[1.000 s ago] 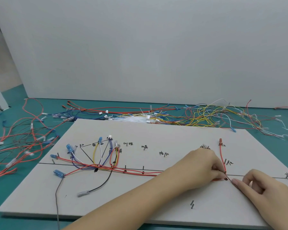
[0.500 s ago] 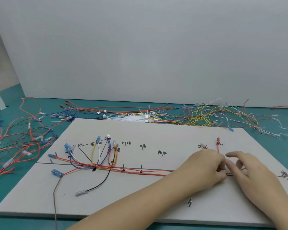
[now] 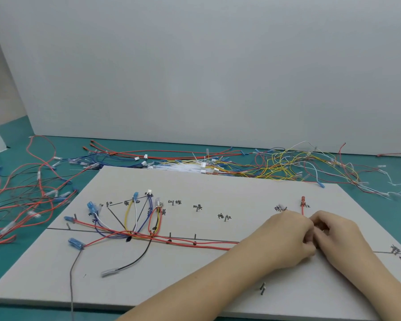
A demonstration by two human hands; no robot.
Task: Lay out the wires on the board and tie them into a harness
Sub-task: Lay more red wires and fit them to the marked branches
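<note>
While both your hands, left hand (image 3: pixel 287 237) and right hand (image 3: pixel 333 235), curl fingers around the red wire (image 3: pixel 302 210) near the board's (image 3: pixel 195 286) right edge, go gently. Tugging could lift it off its pins.

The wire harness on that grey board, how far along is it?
Early to middling, I'd say. Done: several coloured wires fanned out at the board's left end, with red wires run along the drawn line. In hand: the left hand and right hand meet at the red wire on the right. Left: piles of loose wires behind; I see no ties yet.
</note>
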